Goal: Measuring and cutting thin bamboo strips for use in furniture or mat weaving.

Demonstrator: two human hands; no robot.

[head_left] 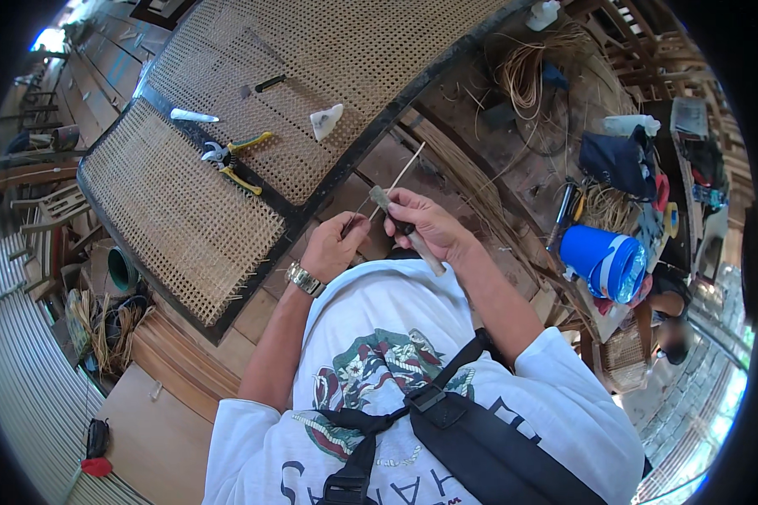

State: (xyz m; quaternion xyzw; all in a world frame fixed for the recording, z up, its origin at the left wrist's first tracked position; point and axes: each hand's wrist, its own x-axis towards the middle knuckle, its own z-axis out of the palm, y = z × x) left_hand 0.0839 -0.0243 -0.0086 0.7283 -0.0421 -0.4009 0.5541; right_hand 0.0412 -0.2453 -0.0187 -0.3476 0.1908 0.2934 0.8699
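Just in front of my shirt, my left hand (333, 248) is closed, its fingertips pinching a thin cane strip (409, 162) whose pale end sticks up past my right hand. My right hand (429, 223) grips a knife-like tool (429, 255) with a worn wooden handle. The tool's flat grey end rests against or very near the strip; I cannot tell which. Beyond my hands lies a woven cane panel (227, 219) in a dark frame. On it are pruning shears (232, 166) with yellow handles, a white crumpled lump (327, 122), a white tapered piece (194, 115) and a black-handled tool (269, 83).
To the right, a low wooden surface bears a coil of cane strips (522, 80), a blue container (596, 257), a dark cloth bag (619, 160) and an orange-handled tool (564, 210). Cane bundles (109, 324) lie at the left. Another person (672, 295) is at the far right.
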